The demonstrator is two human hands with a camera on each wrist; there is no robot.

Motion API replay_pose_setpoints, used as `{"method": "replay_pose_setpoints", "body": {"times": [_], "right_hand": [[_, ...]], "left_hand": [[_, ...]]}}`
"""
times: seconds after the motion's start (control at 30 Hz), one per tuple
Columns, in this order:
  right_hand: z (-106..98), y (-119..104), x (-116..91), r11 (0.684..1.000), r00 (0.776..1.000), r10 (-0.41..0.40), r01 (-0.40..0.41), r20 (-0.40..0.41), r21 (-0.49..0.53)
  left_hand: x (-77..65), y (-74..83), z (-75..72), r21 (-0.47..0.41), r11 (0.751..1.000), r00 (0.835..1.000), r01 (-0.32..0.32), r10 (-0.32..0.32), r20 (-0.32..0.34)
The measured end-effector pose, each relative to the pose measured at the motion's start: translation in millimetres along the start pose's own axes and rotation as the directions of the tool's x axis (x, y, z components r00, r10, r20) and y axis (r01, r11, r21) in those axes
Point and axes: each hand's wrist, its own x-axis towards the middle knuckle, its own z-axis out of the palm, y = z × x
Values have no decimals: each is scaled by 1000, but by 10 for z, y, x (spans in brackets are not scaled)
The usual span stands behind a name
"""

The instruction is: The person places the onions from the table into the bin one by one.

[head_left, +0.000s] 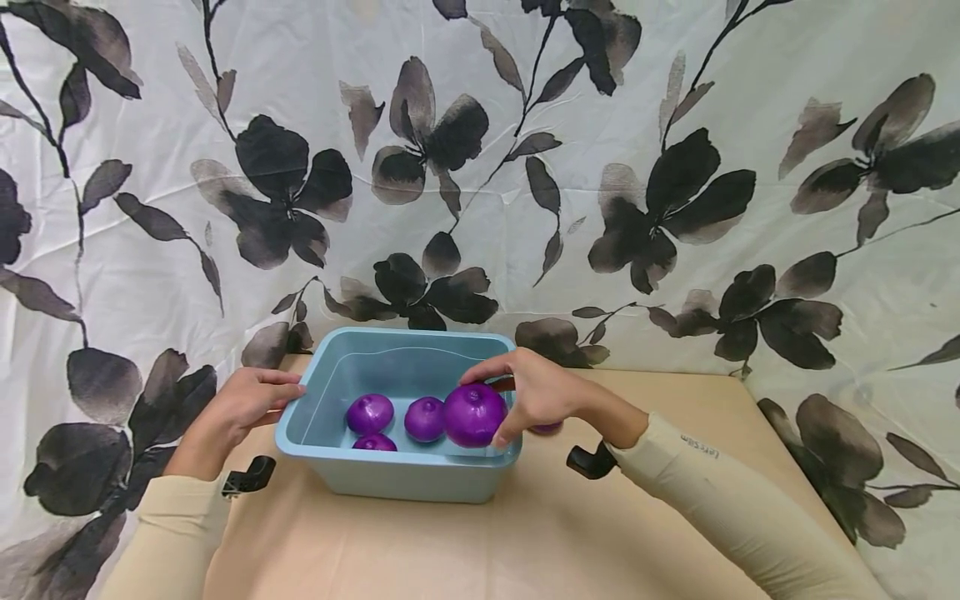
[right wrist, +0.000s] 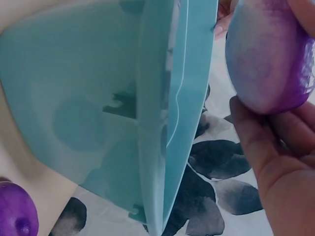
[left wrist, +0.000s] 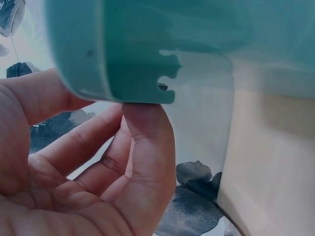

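Note:
A purple onion [head_left: 475, 415] is in my right hand [head_left: 547, 390], gripped between thumb and fingers above the right end of a light blue plastic tub [head_left: 405, 482]. The right wrist view shows this onion close up, raised beside the tub's rim. At the opposite end, my left hand [head_left: 236, 410] holds the rim, its fingers and thumb tucked against the lip in the left wrist view. Inside the tub lie three more purple onions: one at the left [head_left: 370, 412], one in the middle [head_left: 425, 419] and one partly hidden behind the front rim [head_left: 375, 443].
Just right of the tub, another onion [right wrist: 17, 211] lies on the tan table [head_left: 637, 517], mostly covered by my right hand in the head view. A white cloth [head_left: 525, 225] with dark flowers hangs behind the table.

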Motion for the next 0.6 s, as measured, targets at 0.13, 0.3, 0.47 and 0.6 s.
{"method": "replay_pose_setpoints", "body": {"times": [0.13,0.3,0.47,0.6], "right_hand": [[-19,24,162,1000,999,-7,6,43,22],[-30,37,348,998,995,-23,16,95,66],[-52,13,539,996,991,-58,49,124,75],[-58,15,708,994,987,-53,39,153,97]], "left_hand": [[1,-3,3,-7,1000,1000,-1,1,-1],[0,-4,15,-16,1000,1000,-2,2,-3],[13,0,16,-8,1000,1000,2,-2,-16],[4,-14,28,-23,1000,1000,3,-3,-16]]}}
